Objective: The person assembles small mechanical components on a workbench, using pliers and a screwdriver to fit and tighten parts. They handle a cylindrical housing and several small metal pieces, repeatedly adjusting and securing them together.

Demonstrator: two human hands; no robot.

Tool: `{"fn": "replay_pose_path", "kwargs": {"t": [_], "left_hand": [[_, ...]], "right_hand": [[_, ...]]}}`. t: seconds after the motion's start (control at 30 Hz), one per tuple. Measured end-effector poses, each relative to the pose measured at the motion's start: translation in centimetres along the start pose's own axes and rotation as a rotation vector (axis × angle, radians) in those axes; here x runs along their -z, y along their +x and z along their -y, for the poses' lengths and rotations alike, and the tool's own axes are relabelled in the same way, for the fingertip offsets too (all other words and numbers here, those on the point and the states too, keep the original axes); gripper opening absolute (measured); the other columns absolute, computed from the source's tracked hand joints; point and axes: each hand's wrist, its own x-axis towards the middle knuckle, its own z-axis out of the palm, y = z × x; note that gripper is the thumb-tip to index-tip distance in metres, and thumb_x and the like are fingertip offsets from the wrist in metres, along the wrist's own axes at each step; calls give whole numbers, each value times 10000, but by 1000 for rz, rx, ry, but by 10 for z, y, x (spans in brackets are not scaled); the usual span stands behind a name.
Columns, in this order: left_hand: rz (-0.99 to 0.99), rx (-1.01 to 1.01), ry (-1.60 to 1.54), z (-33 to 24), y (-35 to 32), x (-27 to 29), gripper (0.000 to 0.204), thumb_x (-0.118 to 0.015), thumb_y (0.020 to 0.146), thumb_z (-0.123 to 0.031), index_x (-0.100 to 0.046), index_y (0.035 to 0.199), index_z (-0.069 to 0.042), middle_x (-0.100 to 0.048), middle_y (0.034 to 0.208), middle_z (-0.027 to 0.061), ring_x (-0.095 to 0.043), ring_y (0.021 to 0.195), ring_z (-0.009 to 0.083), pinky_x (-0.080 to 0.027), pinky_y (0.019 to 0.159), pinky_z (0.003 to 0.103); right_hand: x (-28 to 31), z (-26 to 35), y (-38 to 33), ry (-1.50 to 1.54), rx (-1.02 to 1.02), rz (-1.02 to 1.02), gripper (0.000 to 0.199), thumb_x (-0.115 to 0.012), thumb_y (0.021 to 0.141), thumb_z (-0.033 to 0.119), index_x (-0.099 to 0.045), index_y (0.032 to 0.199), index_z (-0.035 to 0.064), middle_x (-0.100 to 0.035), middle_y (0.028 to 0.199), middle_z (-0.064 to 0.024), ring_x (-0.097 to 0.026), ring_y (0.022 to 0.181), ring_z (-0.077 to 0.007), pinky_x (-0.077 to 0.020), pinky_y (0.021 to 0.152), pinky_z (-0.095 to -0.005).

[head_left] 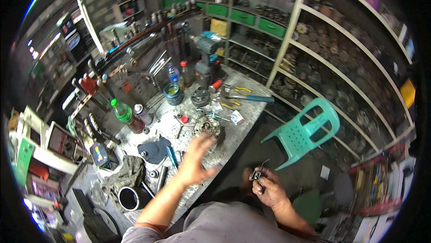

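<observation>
One metal part (256, 176), in right hand (272, 190)

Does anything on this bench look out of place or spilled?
The blue-handled tool seems to reach the bench's edge, where it could get knocked. A grimy rag lies crumpled. No obvious spill shows.

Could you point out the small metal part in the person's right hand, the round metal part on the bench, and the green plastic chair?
Small metal part (257, 176): head view, on its exposed face.
Round metal part (207, 124): head view, near its middle.
Green plastic chair (296, 139): head view, on its seat.
</observation>
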Motion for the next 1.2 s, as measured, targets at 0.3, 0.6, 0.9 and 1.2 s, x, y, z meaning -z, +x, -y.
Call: {"fn": "replay_pose_path", "kwargs": {"t": [0.3,0.6,0.9,1.2], "left_hand": [[712,84,393,82,135,42,1313,-1033,608,-515,-419,1693,-102,-419,1761,210,-372,1628,469,-351,1346,549],[89,818,667,10,100,-29,1313,-870,623,-888,-572,1495,46,-634,1329,261,-604,1341,443,-410,1227,594],[-463,517,247,-52,106,-69,919,-1014,717,-167,-604,1534,-72,-539,1642,257,-541,1509,471,-463,1237,542],[-850,437,-24,-54,120,-125,484,-925,873,-48,-751,1323,-12,-763,1374,206,-786,1195,320,-639,991,404]], "right_hand": [[29,135,192,-316,-474,287,492,-787,1014,101,-594,1462,35,-739,1149,-140,-598,776,-133,-476,638,-284],[9,168,298,-101,-635,415,268,-691,1123,217,-693,1307,23,-738,1111,-111,-611,801,-139,-479,667,-289],[-19,131,309,45,-1027,410,567,-659,1103,565,-685,1321,42,-691,993,-46,-534,668,-113,-408,585,-259],[-78,142,328,-552,-1229,622,472,-638,1124,570,-677,1260,120,-643,938,-22,-524,660,-103,-411,527,-247]]}}
